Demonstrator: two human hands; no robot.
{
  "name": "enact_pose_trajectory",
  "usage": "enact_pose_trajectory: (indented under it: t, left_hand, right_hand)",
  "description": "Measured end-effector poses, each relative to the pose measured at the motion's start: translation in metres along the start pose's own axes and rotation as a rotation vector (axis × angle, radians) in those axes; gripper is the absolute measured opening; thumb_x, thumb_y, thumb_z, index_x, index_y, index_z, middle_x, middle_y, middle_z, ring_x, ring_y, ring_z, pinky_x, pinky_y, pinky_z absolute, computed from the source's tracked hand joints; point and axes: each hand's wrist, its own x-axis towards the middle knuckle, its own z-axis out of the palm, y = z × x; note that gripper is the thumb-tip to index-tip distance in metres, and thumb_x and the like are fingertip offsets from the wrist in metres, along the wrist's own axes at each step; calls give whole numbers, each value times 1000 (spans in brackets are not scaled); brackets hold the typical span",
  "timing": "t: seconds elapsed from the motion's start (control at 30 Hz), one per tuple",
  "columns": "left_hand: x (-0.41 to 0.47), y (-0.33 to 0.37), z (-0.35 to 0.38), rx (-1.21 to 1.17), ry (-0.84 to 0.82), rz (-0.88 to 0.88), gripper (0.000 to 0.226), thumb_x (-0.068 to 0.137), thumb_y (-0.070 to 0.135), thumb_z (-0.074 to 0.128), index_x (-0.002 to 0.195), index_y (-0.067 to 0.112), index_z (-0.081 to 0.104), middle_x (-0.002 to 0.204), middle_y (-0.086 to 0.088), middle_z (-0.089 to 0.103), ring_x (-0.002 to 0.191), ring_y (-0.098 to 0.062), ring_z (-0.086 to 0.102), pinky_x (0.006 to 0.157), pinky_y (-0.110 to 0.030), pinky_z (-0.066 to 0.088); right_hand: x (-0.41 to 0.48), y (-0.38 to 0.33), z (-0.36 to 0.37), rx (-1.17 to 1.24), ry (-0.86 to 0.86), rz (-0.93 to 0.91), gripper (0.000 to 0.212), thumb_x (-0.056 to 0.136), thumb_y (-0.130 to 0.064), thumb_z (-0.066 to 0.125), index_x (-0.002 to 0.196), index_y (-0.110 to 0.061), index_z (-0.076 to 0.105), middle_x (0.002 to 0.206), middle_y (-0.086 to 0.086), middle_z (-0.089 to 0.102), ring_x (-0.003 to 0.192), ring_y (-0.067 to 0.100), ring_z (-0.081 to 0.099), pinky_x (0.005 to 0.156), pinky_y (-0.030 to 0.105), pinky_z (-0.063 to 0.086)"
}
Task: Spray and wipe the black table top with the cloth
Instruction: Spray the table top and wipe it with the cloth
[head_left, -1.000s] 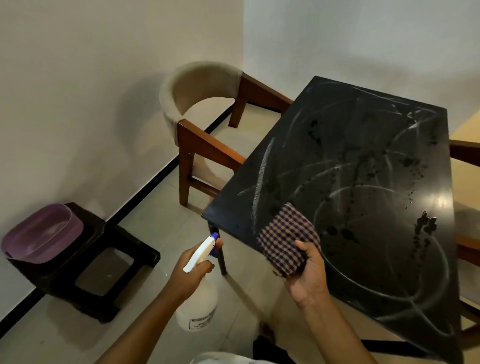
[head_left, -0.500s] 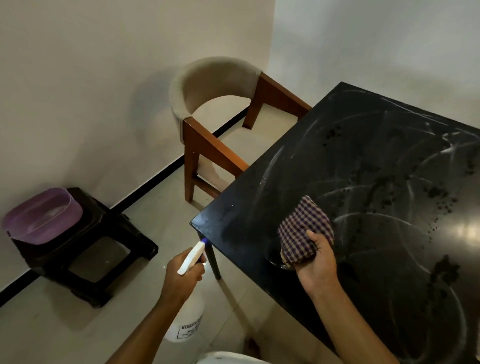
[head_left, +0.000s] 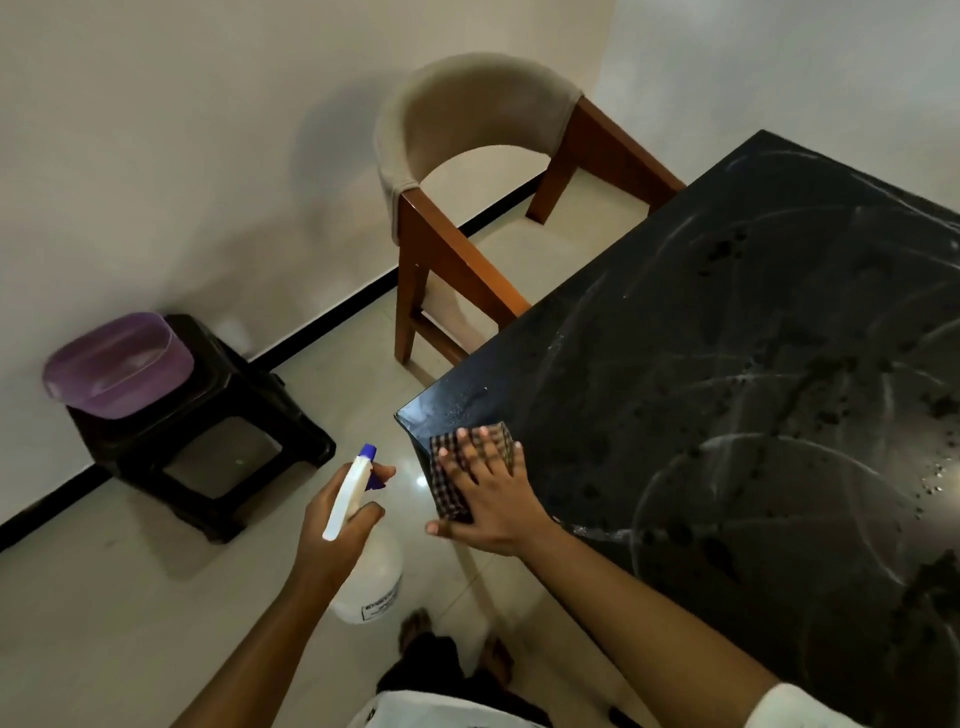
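Item count: one black table top (head_left: 727, 389), one checked cloth (head_left: 449, 501), one spray bottle (head_left: 347, 496), two hands.

Surroundings: one chair (head_left: 467, 104) at the far side of the table, one dark stool (head_left: 208, 415) by the wall, and one purple basin (head_left: 119, 364) on that stool.

The right hand (head_left: 488, 504) lies flat on the cloth with its fingers spread and straight, pressing the cloth onto the near corner of the table top. The cloth's near edge overhangs the table edge.

The left hand (head_left: 332, 535) is curled round the neck of the spray bottle. It holds the bottle upright over the floor, just beside the table corner (nozzle pointing away from the person).

Difference from half a second ago: the cloth was bunched in the right hand's curled fingers, further in from the corner. It now lies flat at the corner under an opened palm. The left hand keeps the same hold on the bottle.
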Motion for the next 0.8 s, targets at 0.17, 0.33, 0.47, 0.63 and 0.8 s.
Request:
enact_pose_trajectory:
  t: [0.17,0.33,0.47,0.63,0.8]
  left_hand:
    - [6,-6,-6,-18,35,-38,41,66,34,54,104,25,65,110,6,68,107,-17,63,89,-56,52]
    - [14,-15,-16,-8,46,-63,48,67,38,55,112,20,62,113,4,67,110,-21,61,89,-59,51]
    - [25,-17,-22,-6,51,-55,43,68,35,54,109,25,63,112,6,67,109,-18,62,90,-57,52]
    - [38,-16,-26,6,43,-36,41,71,28,55,110,25,63,110,12,67,107,-13,62,90,-55,52]
    - [46,-13,-28,-2,35,-21,40,69,33,54,108,34,62,112,16,66,109,-13,61,90,-55,52]
  right_hand:
    - [45,33,-20,-96,10,37,77,93,-69,20,153,-27,-5,160,6,-18,145,30,-20,113,63,-4]
    - [77,39,-31,-104,59,174,79,92,-70,18,151,-30,-14,159,5,-20,146,31,-18,116,58,-6]
    - [30,6,7,-165,70,-224,74,92,-67,24,154,-30,5,162,0,-4,148,28,-7,116,58,-2]
    - [68,21,-9,-175,27,-236,65,95,-59,23,150,-39,-6,161,-7,-6,148,21,-8,116,57,-5]
    - [126,19,-45,-90,43,127,66,98,-59,20,154,-31,0,163,0,-3,148,25,-9,116,58,-6]
